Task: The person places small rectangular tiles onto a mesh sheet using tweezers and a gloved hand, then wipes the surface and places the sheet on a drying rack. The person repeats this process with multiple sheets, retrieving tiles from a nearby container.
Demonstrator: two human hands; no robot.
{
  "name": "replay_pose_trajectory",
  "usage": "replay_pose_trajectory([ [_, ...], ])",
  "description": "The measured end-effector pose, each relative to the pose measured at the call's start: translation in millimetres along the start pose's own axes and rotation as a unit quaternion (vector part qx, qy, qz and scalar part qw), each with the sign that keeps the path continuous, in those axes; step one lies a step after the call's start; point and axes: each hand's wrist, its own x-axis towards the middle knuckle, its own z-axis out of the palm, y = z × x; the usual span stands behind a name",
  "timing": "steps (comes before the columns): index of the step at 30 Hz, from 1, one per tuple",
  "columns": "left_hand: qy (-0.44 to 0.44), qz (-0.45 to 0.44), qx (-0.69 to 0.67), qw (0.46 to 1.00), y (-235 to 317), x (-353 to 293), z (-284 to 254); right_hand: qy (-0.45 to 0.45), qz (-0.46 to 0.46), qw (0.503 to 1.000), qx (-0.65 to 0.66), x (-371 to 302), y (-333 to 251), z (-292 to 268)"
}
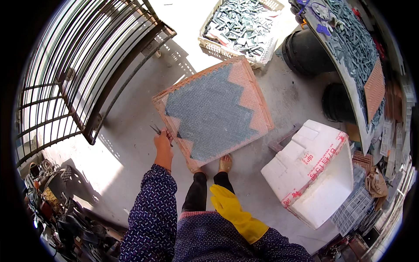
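My left hand [164, 144] is bare and closed on scissors [156, 129], whose two dark pointed blades are spread. It is beside the left edge of a square terracotta-coloured tray [257, 97]. On the tray lies a sheet of small blue-grey mosaic pieces [209, 109] with zigzag sides, under a pale mesh [249, 83]. Whether the left fingers touch the tray I cannot tell. A yellow rubber glove covers my right hand [229, 207], in front of my body and away from the tray. Its fingers are extended and loosely bent, with nothing visible in them.
Cream crate [203, 43] of grey tile strips beyond the tray. A board [345, 65] heaped with strips, black buckets [307, 52] and a white foam box [305, 161] at right. Metal railing frame [126, 65] at left; piled shoes and clutter [74, 227] at lower left.
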Motion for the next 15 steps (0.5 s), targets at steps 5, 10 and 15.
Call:
replay_pose_trajectory([
  [5,-0.09,0.0,-0.186,0.978,0,-9,-1,0.05,0.102,0.993,0.015,-34,17,-23],
  [10,-0.184,0.019,-0.192,0.964,17,-27,3,0.084,0.15,0.984,0.049,-40,16,-36],
  [15,-0.36,-0.064,-0.156,0.917,30,-31,-5,0.051,0.18,0.979,0.078,-40,16,-50],
])
